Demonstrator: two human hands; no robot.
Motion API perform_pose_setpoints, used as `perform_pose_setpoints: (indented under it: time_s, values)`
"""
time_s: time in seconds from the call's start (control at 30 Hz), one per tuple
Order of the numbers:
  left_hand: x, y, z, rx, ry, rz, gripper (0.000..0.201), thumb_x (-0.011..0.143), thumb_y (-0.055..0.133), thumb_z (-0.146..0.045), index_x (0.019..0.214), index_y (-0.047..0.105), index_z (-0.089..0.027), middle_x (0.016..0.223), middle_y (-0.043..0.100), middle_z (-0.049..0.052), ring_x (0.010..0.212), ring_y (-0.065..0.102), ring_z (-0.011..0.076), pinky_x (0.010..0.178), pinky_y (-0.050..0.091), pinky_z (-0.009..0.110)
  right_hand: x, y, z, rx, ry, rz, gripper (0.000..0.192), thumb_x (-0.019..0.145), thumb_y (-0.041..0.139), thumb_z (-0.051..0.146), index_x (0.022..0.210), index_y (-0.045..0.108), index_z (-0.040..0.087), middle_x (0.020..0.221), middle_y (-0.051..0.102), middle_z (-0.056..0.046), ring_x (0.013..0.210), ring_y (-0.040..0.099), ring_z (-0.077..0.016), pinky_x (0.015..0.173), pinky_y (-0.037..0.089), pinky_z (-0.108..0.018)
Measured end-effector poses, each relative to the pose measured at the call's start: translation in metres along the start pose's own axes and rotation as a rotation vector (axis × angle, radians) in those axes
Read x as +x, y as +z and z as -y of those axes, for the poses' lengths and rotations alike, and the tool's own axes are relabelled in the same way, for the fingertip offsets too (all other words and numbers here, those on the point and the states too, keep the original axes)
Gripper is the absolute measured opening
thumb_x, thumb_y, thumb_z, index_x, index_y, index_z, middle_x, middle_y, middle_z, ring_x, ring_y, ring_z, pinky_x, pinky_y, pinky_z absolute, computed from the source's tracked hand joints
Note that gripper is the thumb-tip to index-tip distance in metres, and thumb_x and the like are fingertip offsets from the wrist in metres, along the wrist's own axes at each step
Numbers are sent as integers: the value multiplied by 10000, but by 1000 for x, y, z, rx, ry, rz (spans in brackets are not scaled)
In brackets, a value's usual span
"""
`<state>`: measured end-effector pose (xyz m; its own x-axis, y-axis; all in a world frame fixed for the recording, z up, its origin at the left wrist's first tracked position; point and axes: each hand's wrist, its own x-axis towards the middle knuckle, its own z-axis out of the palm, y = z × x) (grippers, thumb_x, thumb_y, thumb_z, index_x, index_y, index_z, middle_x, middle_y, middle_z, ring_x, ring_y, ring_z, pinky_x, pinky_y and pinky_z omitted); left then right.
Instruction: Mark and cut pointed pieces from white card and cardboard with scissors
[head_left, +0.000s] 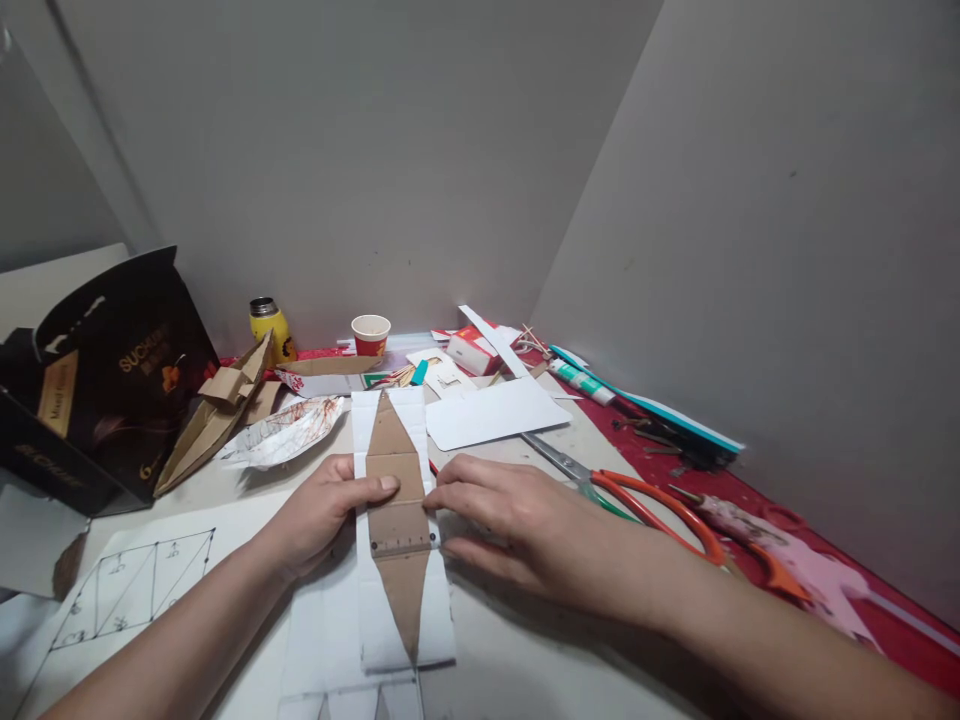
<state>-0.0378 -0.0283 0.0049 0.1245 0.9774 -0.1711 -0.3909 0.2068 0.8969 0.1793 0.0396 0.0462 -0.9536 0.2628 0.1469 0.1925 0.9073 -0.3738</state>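
A white paper strip with a brown cardboard piece on it (397, 520), pointed at both ends, is held upright in front of me. My left hand (326, 515) grips its left edge, thumb on the front and fingers behind. Across the cardboard lies what looks like a short clear ruler (403, 546) with tick marks. At the right edge, my right hand (517, 515) has its fingers stretched out and apart, the tips touching or very near the strip. A thin red thing shows behind that edge, mostly hidden.
Orange-handled scissors (600, 475) lie to the right, near a white card (499, 412). A black box (97, 390) and cardboard boat shape (217, 415) stand left. Behind are a yellow bottle (271, 328) and paper cup (370, 336). A drawn sheet (135, 590) lies front left.
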Motion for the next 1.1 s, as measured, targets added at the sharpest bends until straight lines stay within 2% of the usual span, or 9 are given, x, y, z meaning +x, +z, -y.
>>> perform_pose_setpoints:
  time_s: [0.8,1.1]
  values:
    - [-1,0,2,-1,-13,-1,255,801,736,-204,1046,771,-140,927,797,113,761,711,210,768,526,309,-1,2,-3,-11,-41,-32,237,933,573,186,1163,613,141,1058,607,-118,907,608,-218,777,520,-344]
    - [-1,0,1,21,4,2,270,786,764,-241,1034,775,-134,915,796,120,782,713,223,745,523,297,-1,-1,1,-19,-11,4,242,935,567,175,1172,611,150,1048,605,-104,909,608,-212,789,515,-338]
